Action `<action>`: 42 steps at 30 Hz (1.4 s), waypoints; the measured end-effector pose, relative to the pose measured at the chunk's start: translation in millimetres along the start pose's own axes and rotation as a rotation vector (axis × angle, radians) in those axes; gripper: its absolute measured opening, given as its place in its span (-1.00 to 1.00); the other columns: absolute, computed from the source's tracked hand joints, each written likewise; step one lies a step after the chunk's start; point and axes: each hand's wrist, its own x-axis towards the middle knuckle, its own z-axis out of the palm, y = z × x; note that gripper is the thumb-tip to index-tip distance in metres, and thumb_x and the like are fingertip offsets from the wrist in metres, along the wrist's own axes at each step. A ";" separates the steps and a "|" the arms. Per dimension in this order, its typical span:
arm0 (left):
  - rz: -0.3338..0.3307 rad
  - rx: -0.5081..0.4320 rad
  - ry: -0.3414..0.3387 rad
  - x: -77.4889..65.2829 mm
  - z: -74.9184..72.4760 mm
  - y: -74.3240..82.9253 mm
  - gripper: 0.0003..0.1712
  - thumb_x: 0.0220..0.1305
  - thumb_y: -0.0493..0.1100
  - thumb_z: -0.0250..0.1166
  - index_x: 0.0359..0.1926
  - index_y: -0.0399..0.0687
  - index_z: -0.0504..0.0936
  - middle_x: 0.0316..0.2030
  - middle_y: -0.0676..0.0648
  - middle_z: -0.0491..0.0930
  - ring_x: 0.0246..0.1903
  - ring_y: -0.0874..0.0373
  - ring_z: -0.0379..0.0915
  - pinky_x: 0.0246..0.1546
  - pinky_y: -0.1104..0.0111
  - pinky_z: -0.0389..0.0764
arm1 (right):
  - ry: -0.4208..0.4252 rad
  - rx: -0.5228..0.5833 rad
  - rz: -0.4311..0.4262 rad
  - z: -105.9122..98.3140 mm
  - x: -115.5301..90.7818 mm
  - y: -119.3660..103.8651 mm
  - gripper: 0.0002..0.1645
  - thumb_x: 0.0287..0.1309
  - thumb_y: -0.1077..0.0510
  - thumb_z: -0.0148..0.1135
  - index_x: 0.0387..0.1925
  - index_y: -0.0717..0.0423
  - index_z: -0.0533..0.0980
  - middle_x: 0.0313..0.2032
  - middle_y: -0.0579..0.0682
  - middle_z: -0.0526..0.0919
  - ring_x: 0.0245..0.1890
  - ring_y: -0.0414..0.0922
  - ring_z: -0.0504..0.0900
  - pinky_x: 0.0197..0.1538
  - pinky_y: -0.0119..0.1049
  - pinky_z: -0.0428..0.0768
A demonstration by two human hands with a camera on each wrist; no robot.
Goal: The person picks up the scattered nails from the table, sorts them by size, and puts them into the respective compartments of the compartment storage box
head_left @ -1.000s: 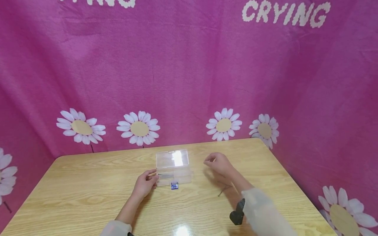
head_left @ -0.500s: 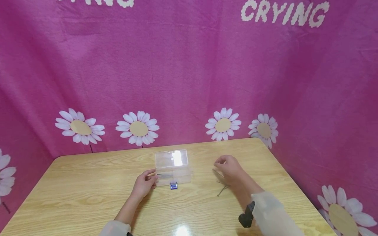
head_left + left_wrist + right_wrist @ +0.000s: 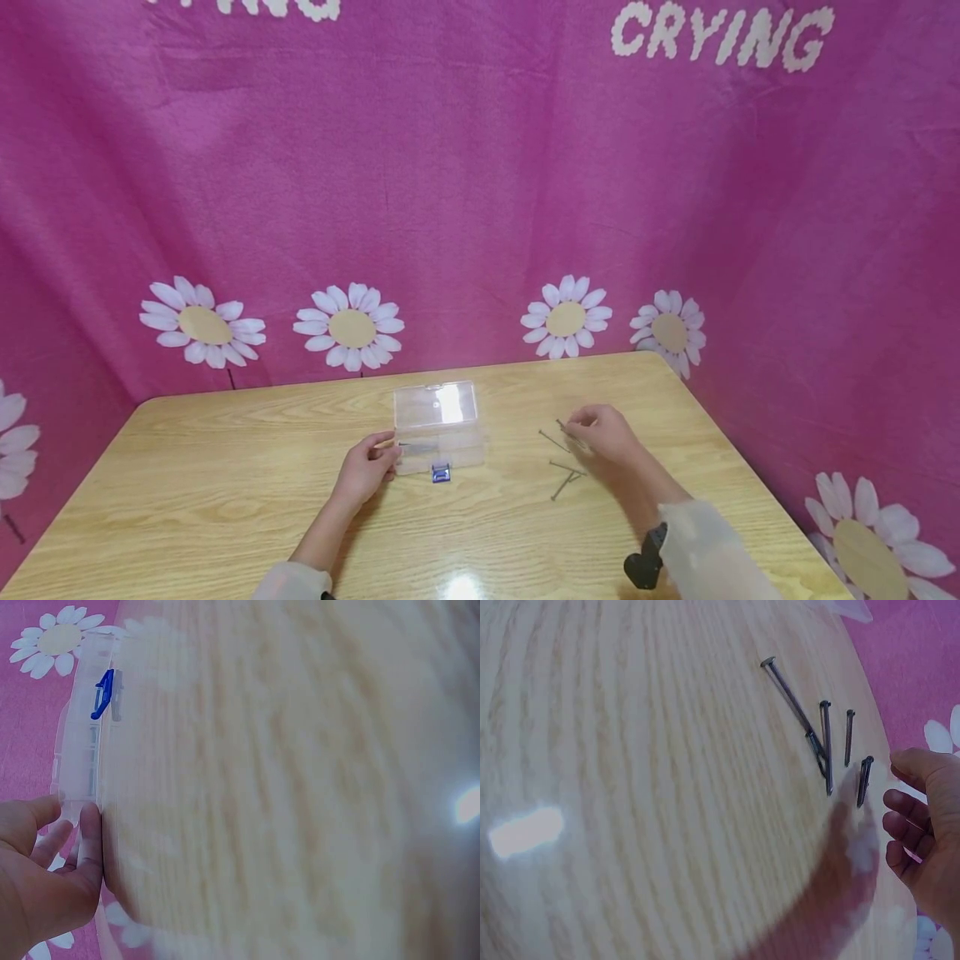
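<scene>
One clear box (image 3: pixel 465 456), lid (image 3: pixel 416 407) raised, on the bench (image 3: pixel 225 475); dark contents (image 3: pixel 418 447) unclear. My left hand (image 3: pixel 366 469): relaxed fingers touching its left end. My right hand (image 3: pixel 606 433): empty, loosely bent, beside several nails (image 3: pixel 827 746). I judge work partway: nails remain outside, lid unclosed.

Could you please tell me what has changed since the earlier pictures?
The right hand has moved right, away from the clear box and slightly toward the person, showing more of the nails; I can't tell whether it touches one. The left hand stays at the box's left end, and the box with its raised lid stayed put.
</scene>
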 end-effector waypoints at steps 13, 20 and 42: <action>-0.007 0.007 -0.005 -1.5 -0.3 -2.3 -0.56 0.27 -0.28 0.17 0.15 -0.35 0.43 -0.34 -0.20 0.58 -0.49 0.24 0.47 -0.42 0.40 0.63 | 0.000 -0.045 0.031 2.8 -9.0 12.3 -0.84 0.12 0.16 0.23 -0.33 0.19 0.61 -0.33 0.05 0.66 -0.27 -0.08 0.57 -0.12 -0.18 0.57; -0.008 -0.003 -0.002 -1.9 0.6 -3.1 -0.57 0.27 -0.29 0.17 0.15 -0.35 0.44 -0.35 -0.18 0.56 -0.50 0.25 0.47 -0.43 0.42 0.63 | 0.019 -0.089 -0.002 5.2 -8.8 15.5 -0.85 0.09 0.18 0.24 -0.34 0.20 0.62 -0.34 0.05 0.66 -0.26 -0.07 0.57 -0.08 -0.12 0.55; -0.018 0.006 -0.001 -0.8 -0.8 1.8 -0.55 0.27 -0.26 0.19 0.16 -0.33 0.43 -0.34 -0.19 0.56 -0.49 0.23 0.48 -0.41 0.40 0.64 | 0.047 -0.190 -0.033 3.9 -5.2 19.1 -0.83 0.08 0.12 0.25 -0.31 0.12 0.62 -0.29 0.08 0.61 -0.23 -0.03 0.55 -0.02 -0.02 0.52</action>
